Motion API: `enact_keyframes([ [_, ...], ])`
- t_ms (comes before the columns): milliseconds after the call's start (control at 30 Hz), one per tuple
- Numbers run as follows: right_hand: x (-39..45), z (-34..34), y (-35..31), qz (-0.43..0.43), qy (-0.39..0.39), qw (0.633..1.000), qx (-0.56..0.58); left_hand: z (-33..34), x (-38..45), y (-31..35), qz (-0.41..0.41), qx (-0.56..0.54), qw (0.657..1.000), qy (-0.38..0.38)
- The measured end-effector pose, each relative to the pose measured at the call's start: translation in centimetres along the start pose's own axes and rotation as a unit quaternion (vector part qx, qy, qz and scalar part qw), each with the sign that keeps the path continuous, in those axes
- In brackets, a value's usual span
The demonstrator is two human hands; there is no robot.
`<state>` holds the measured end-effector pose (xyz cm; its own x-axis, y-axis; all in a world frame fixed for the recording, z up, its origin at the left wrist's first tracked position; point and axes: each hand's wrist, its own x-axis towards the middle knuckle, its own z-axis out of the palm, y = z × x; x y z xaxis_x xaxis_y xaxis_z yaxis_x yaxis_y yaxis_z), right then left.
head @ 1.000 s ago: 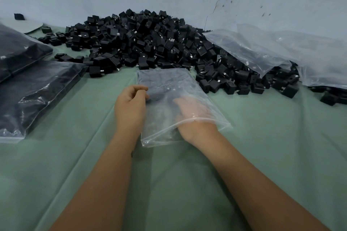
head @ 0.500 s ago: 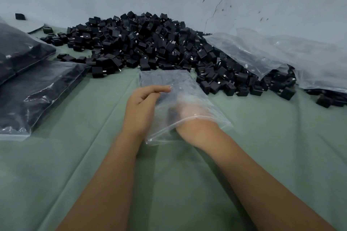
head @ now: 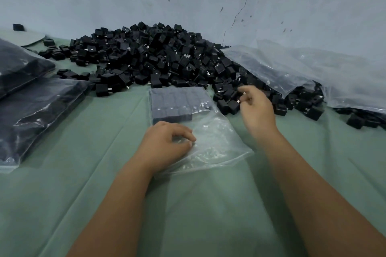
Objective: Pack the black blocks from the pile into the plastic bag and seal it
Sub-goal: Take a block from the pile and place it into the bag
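Blocks [head: 173, 104] already fill the far end of our plastic bag [head: 208, 137] in neat rows on the green tabletop [head: 208, 204], while the near half by the mouth lies unfilled and unsealed. Our left hand [head: 167, 146] pinches the bag's near edge, and our right hand [head: 255, 108] reaches the pile [head: 150, 58], its grip loosely curled; whether it holds a block we cannot tell.

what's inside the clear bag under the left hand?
The bag holds black blocks packed flat in rows at its far end. The near half looks empty. The left hand covers the near-left corner, so nothing shows there.
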<state>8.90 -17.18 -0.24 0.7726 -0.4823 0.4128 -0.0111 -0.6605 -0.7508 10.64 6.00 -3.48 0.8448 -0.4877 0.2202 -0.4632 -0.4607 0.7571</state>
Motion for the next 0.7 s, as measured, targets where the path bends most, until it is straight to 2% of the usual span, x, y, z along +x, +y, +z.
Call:
enact_keyframes([
  [100,1.2,1.7,3.1,0.05,-0.088,0.986,-0.135,0.0,0.1,-0.1,0.017,0.036,0.999,0.006],
  [233,1.3,2.8,3.8,0.031,-0.049,0.98,-0.189,-0.1,0.2,0.0,0.027,0.069,0.997,0.006],
  [433,-0.4,1.6,4.0,0.05,-0.003,0.999,-0.018,0.0,0.1,0.1,0.006,0.029,0.999,0.011],
  [600,-3.1,-0.1,2.5,0.073,0.069,0.98,0.17,0.0,-0.9,1.0,0.039,-0.019,0.996,0.08],
  [633,-3.8,-0.2,2.0,0.076,0.094,0.974,0.191,-0.1,-1.1,1.2,0.038,-0.044,0.996,0.071],
  [700,-5.1,-0.6,0.7,0.079,0.177,0.956,0.219,-0.5,-1.6,1.5,0.026,-0.059,0.998,-0.016],
])
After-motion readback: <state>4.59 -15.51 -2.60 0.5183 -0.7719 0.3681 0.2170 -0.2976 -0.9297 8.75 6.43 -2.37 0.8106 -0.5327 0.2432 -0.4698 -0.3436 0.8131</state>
